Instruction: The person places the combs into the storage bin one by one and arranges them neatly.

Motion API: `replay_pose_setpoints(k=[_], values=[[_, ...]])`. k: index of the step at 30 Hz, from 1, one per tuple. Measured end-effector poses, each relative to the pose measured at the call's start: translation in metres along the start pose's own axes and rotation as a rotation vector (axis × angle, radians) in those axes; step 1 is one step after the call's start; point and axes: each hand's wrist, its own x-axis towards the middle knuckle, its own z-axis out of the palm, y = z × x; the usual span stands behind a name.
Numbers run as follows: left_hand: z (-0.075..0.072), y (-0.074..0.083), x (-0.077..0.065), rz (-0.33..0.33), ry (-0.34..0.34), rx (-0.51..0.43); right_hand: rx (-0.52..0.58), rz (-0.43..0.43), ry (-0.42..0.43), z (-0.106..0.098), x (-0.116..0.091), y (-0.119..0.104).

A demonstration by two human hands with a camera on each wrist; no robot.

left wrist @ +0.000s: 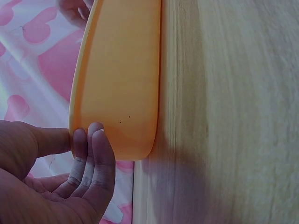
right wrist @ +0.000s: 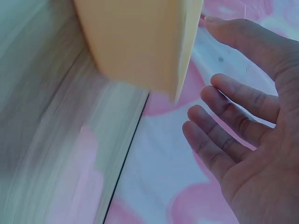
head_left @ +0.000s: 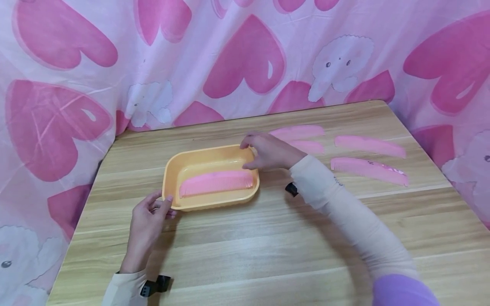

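A yellow plastic tray (head_left: pixel 214 202) stands on the wooden table, with one pink comb (head_left: pixel 216 182) lying inside it, teeth toward the near side. My left hand (head_left: pixel 149 219) pinches the tray's near left corner, thumb on the rim and fingers against the outer wall, as the left wrist view shows with the tray wall (left wrist: pixel 121 84). At the tray's right end, my right hand (head_left: pixel 268 151) hovers with thumb and fingers spread apart. In the right wrist view its fingers (right wrist: pixel 219 126) hold nothing and stand off the tray wall (right wrist: pixel 135 42).
Right of the tray lie more pink combs: a plain comb (head_left: pixel 369 145), a comb with a printed pattern (head_left: pixel 369 170), and two combs partly behind my right hand, the farther comb (head_left: pixel 300 131) showing more. A heart-patterned pink curtain (head_left: pixel 245 55) hangs behind the table (head_left: pixel 229 255).
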Motion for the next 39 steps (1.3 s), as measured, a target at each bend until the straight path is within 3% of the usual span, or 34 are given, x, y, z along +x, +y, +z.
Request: replay_pose_setpoints(k=[8, 17, 27, 39], values=[[0.000, 0.000, 0.000, 0.009, -0.009, -0.003, 0.004, 0.047, 0.089, -0.016, -0.039, 0.039], [-0.001, 0.001, -0.001, 0.006, -0.010, 0.004, 0.018, 0.244, 0.112, -0.031, -0.096, 0.089], [0.000, 0.003, 0.000, -0.023, 0.003, 0.020, 0.065, 0.393, 0.158, -0.048, -0.166, 0.129], [-0.001, 0.001, 0.000, 0.013, -0.007, -0.014, -0.117, 0.385, 0.210, -0.053, -0.228, 0.178]])
